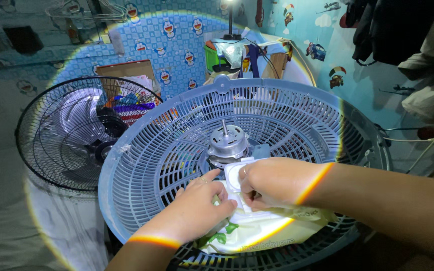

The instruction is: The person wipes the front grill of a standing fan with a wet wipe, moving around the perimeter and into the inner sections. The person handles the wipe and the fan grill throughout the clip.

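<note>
Both hands are gripping a wipes pack (257,228) lying at 6 o'clock on the blue fan guard (141,150). The right hand (272,183) is holding its white lid (234,175) open, and the left hand (197,208) is pinching at the opening (no wipe is out yet).

A soft white wipes pack (257,228) with green leaves printed on it and a white flip lid (234,175) lies on the blue fan grille (297,115). Behind, an open brown cardboard box (126,70) stands against the wall.
</note>
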